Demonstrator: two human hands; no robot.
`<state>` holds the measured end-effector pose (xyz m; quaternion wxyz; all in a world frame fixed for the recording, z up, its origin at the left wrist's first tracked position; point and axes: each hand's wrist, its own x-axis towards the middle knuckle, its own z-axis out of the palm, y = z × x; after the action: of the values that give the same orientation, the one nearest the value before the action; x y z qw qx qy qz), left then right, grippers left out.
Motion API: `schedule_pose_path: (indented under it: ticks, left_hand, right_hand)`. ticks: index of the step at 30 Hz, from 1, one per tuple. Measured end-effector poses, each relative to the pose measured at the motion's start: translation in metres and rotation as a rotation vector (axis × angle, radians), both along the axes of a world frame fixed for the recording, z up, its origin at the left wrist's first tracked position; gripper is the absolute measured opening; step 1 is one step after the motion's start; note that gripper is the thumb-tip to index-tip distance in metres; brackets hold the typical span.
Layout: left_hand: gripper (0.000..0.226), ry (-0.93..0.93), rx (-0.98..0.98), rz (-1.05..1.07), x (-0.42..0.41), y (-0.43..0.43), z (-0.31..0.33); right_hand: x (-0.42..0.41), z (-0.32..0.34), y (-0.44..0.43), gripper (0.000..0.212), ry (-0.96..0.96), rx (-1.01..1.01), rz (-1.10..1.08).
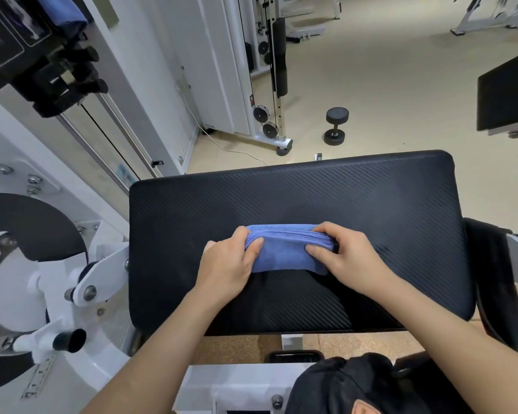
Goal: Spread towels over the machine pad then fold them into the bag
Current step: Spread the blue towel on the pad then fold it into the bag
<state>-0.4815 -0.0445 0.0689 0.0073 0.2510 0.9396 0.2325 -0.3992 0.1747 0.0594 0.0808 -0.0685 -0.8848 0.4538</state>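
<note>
A blue towel [286, 249], folded into a thick small bundle, rests near the middle of the black ribbed machine pad [311, 192]. My left hand [229, 261] grips its left end, thumb on top and fingers wrapped round the edge. My right hand [346, 253] clamps the right end the same way. The stacked fold edges face away from me. A black bag [368, 386] lies below the pad's near edge at the bottom right, its opening not visible.
White machine frame with a black disc and handle [69, 340] stands at the left. A black dumbbell [335, 125] lies on the beige floor beyond the pad. Another black pad [506, 94] sits at the right edge. A cable machine [269, 70] stands at the back.
</note>
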Motion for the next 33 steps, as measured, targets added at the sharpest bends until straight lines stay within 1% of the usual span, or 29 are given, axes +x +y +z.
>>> schedule_pose_path:
  ticks: [2,4,6,8,10,11,12,13,14,15,16,17,18,19,20,21,23,24,25,27,30,31,32,33]
  left_hand:
    - [0.037,0.040,-0.049,0.040,-0.003,0.008,0.000]
    - [0.037,0.033,-0.102,0.095,-0.008,0.013,-0.001]
    - [0.039,0.013,-0.108,0.147,-0.012,0.017,0.002]
    - [0.036,-0.050,-0.053,0.204,-0.013,0.020,0.007]
    - [0.032,-0.063,-0.066,0.243,-0.015,0.022,0.013]
    - [0.034,-0.010,-0.115,0.247,-0.016,0.021,0.015]
    - [0.037,0.114,-0.157,0.226,-0.017,0.020,0.016]
    - [0.037,0.298,-0.160,0.168,-0.019,0.021,0.015]
    - [0.032,0.507,-0.135,0.064,-0.019,0.022,0.015]
    - [0.025,0.701,-0.104,-0.087,-0.017,0.024,0.013]
    - [0.019,0.828,-0.099,-0.253,-0.013,0.026,0.010]
    - [0.014,0.866,-0.105,-0.388,-0.009,0.027,0.006]
    - [0.012,0.834,-0.119,-0.462,-0.008,0.025,0.004]
    - [0.011,0.765,-0.134,-0.486,-0.007,0.020,0.000]
    - [0.018,0.687,-0.152,-0.477,-0.006,0.014,-0.004]
    - [0.032,0.626,-0.190,-0.453,-0.006,0.007,-0.010]
    - [0.062,0.562,-0.299,-0.426,-0.005,-0.005,-0.019]
    - [0.069,0.550,-0.332,-0.416,-0.005,-0.006,-0.023]
    - [0.070,0.530,-0.321,-0.404,-0.005,-0.005,-0.026]
    - [0.062,0.447,-0.209,-0.344,-0.008,0.003,-0.026]
    - [0.061,0.302,-0.063,-0.193,-0.017,0.018,-0.013]
    - [0.056,0.243,-0.001,-0.128,-0.018,0.022,-0.007]
    - [0.049,0.138,0.080,-0.038,-0.016,0.026,0.003]
    - [0.042,-0.010,0.168,0.066,-0.014,0.028,0.012]
  right_hand:
    - [-0.006,0.002,-0.001,0.010,-0.010,-0.073,-0.072]
    - [-0.011,0.005,-0.003,0.015,-0.044,-0.149,-0.139]
    - [-0.017,0.008,-0.004,0.019,-0.067,-0.181,-0.203]
    - [-0.021,0.012,-0.007,0.021,-0.084,-0.104,-0.246]
    - [-0.023,0.012,-0.008,0.026,-0.095,0.159,-0.265]
    - [-0.023,0.011,-0.009,0.032,-0.075,0.294,-0.280]
    - [-0.022,0.008,-0.008,0.037,-0.008,0.388,-0.291]
    - [-0.023,0.005,-0.007,0.040,0.121,0.458,-0.273]
    - [-0.023,0.002,-0.008,0.038,0.292,0.541,-0.232]
    - [-0.023,-0.001,-0.010,0.030,0.457,0.646,-0.177]
    - [-0.024,-0.004,-0.011,0.019,0.567,0.754,-0.111]
    - [-0.025,-0.009,-0.011,0.012,0.628,0.838,-0.042]
    - [-0.025,-0.012,-0.011,0.015,0.640,0.880,0.017]
    - [-0.023,-0.015,-0.009,0.018,0.622,0.884,0.060]
    - [-0.021,-0.017,-0.007,0.018,0.589,0.868,0.098]
    - [-0.019,-0.020,-0.003,0.020,0.543,0.846,0.131]
    - [-0.014,-0.022,0.005,0.044,0.401,0.856,0.201]
    - [-0.013,-0.022,0.008,0.051,0.361,0.864,0.228]
    - [-0.014,-0.022,0.011,0.052,0.347,0.861,0.240]
    - [-0.016,-0.020,0.012,0.047,0.330,0.789,0.228]
    - [-0.024,-0.011,0.007,0.047,0.271,0.554,0.148]
    - [-0.025,-0.006,0.004,0.046,0.234,0.411,0.095]
    - [-0.025,0.002,-0.001,0.044,0.173,0.217,0.022]
    - [-0.025,0.010,-0.004,0.042,0.117,0.002,-0.064]
